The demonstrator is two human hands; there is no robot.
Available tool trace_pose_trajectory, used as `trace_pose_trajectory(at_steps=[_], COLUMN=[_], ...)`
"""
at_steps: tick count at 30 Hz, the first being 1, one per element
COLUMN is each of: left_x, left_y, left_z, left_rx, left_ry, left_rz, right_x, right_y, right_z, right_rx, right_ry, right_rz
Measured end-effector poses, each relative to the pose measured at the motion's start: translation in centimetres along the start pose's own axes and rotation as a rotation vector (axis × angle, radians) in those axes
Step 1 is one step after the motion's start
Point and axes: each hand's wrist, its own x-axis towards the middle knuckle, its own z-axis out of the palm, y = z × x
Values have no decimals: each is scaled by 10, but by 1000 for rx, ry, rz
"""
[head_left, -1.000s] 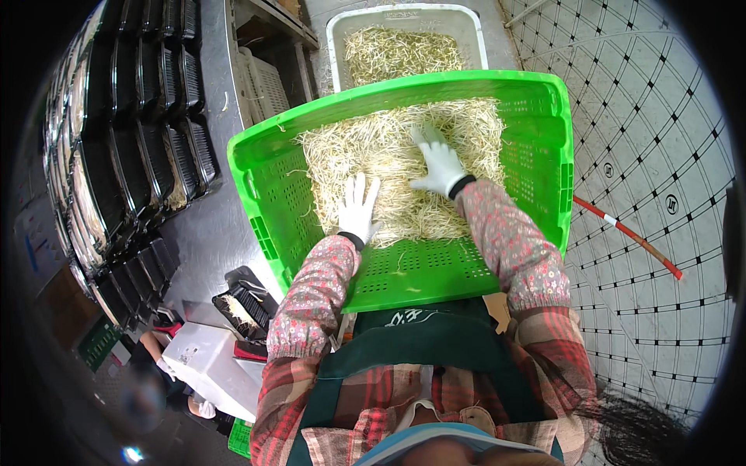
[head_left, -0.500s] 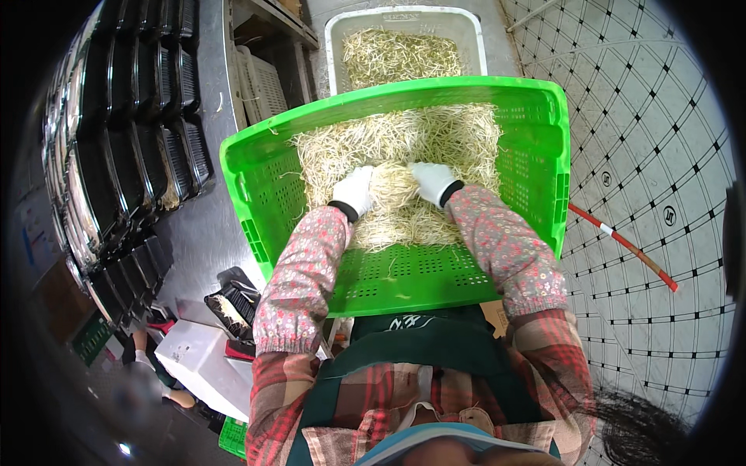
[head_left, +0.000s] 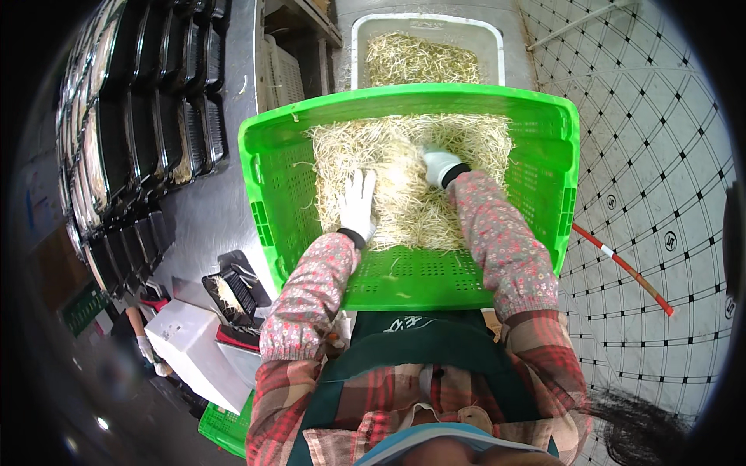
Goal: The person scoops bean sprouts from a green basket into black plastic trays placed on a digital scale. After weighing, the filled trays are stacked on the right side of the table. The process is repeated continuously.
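Filling the middle of the view, a green perforated crate (head_left: 420,299) stands beside a metal bench (head_left: 219,194), whose far left side carries stacked black trays (head_left: 140,147). Beyond the crate's far edge, a white tub (head_left: 404,17) holds more sprouts. Inside the crate, a thick bed of pale bean sprouts (head_left: 342,147) spreads between the left and right walls, reaching down to the near wall.

Half a second ago, 2 closed hands met around 1 bunch near the crate's middle. Now they have parted: the left hand (head_left: 357,206) lies spread on the bed, and the right hand (head_left: 440,165) is farther toward the far right corner, beside a motion-blurred pale patch. That suggests the bunch is being loosened or shifted within the crate.

The left hand is flat, palm down and fingers straight toward the far edge, holding nothing visible. The right hand, wrist angled leftward, looks curled; blur hides its fingertips, so I cannot tell whether it grips any sprouts.
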Motion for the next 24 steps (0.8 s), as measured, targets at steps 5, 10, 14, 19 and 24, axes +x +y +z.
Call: trace_pose_trajectory(at_steps=[5,10,14,19,24], left_x=[-25,-65,-132,-235,-309], left_y=[-17,31,47,-4,-49], left_z=[3,-72,-127,-131,-97], left_rx=[-123,-852,-845,-772,-443], left_ry=[-127,251,693,1291,1469], left_rz=[-160,-154,-384,-567,-820], right_x=[26,-22,-17,1,0], right_y=[-17,-95,-91,-46,-34], right_z=[-5,25,49,11,28], right_rx=[333,-198,-213,38,-32], right_ry=[185,149,173,123,286], right_rz=[121,7,32,-39,-192])
